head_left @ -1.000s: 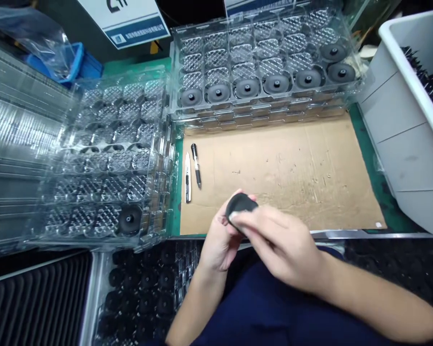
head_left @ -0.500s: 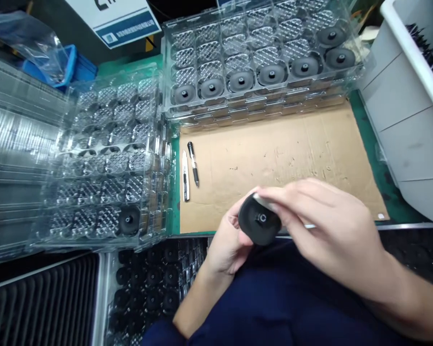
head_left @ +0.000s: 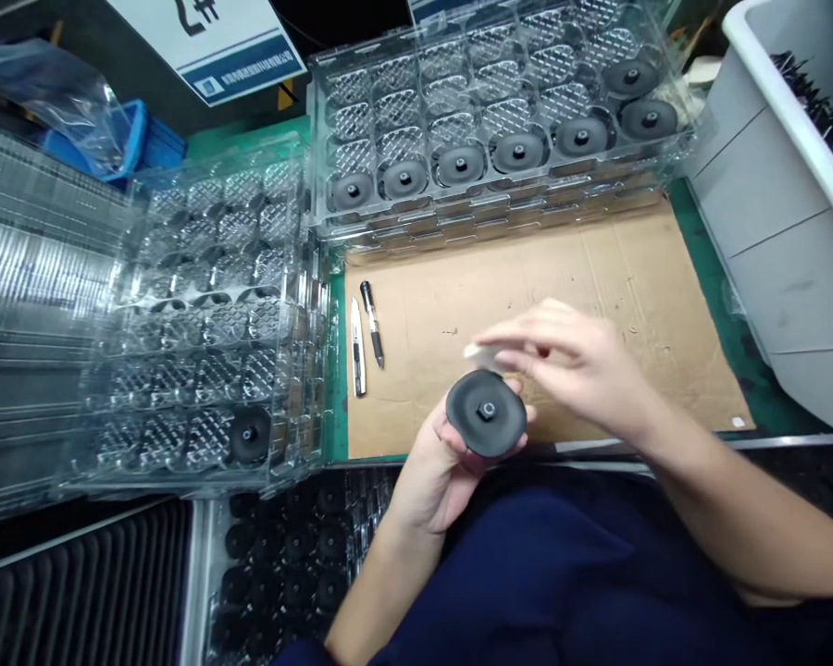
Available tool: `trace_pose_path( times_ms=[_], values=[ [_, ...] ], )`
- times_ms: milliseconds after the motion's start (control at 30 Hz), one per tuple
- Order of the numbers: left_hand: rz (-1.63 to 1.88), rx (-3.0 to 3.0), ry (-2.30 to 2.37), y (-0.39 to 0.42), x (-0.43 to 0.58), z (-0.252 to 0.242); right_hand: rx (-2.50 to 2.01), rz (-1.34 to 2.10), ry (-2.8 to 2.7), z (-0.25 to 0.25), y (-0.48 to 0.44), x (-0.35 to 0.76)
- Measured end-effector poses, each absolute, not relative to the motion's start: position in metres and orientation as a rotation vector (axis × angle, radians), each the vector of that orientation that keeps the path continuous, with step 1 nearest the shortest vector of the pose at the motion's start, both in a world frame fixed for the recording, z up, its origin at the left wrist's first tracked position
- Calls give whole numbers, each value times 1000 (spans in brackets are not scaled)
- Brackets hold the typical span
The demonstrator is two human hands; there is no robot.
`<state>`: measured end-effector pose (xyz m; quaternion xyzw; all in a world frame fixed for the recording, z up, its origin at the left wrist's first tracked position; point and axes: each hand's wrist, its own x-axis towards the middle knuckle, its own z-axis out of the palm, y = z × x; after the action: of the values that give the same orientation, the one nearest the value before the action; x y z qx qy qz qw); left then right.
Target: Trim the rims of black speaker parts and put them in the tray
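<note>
My left hand [head_left: 436, 467] holds a round black disc [head_left: 487, 413] with a small hub in its middle, face up, over the near edge of the cardboard sheet [head_left: 597, 268]. My right hand [head_left: 576, 365] hovers just above and to the right of the disc, fingers pinched on a small pale object [head_left: 482, 351], blurred. A clear blister tray [head_left: 201, 305] at the left holds one black disc [head_left: 249, 435] in its near row. Another clear tray [head_left: 500, 111] at the back holds a row of several black discs.
A utility knife [head_left: 357, 347] and a black pen [head_left: 373, 322] lie at the cardboard's left edge. A grey bin [head_left: 784, 222] stands at the right. Stacked clear trays [head_left: 34, 277] fill the far left. Trays of black discs [head_left: 284, 555] sit below the table edge.
The disc has been turned so its hub faces up. My right hand has lifted off the disc and moved up and to the right with the pale object.
</note>
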<state>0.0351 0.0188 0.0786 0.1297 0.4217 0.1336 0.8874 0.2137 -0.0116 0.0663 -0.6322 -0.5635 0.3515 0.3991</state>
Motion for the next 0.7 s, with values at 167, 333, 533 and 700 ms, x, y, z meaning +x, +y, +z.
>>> trace_pose_path(
  times_ms=[167,333,533,700],
  values=[
    [425,217,878,23,31,72,-1972,1180,-1206,19,-60,206],
    [491,230,927,24,34,66,-1790,1419,-1231,10,-102,168],
    [512,285,933,22,37,65,-1896,951,-1257,43,-57,191],
    [488,371,968,16,37,63,-1654,733,-1231,84,-22,178]
  ],
)
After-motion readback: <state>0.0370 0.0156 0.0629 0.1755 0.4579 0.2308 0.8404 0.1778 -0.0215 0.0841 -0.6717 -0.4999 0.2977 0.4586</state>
